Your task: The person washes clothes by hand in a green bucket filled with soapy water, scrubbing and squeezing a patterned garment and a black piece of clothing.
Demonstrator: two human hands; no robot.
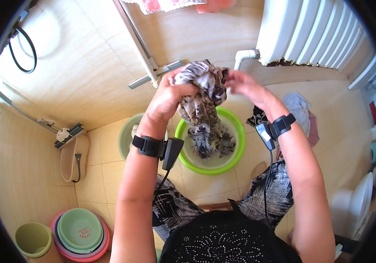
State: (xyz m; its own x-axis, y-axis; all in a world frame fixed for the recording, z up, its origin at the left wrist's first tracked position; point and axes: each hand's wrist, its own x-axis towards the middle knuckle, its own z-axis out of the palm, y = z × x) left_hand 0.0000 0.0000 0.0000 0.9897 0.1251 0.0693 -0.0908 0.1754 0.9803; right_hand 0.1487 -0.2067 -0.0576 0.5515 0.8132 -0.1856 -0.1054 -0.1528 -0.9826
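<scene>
A wet, bunched garment (201,107) in a grey, brown and black pattern hangs over a bright green basin (180,151). Its lower ends dip into the cloudy water. My left hand (170,94) is closed round the upper left part of the cloth, thumb across the front. At the garment's upper right edge is my right hand (249,89), its fingers bent toward the cloth and smeared by motion. Whether they grip it I cannot tell.
A pale green basin (126,138) stands left of the green one. Several stacked basins (80,230) and an olive bucket (33,240) sit at lower left. Light blue cloth (296,109) lies on the right. A white radiator (310,33) hangs on the far wall.
</scene>
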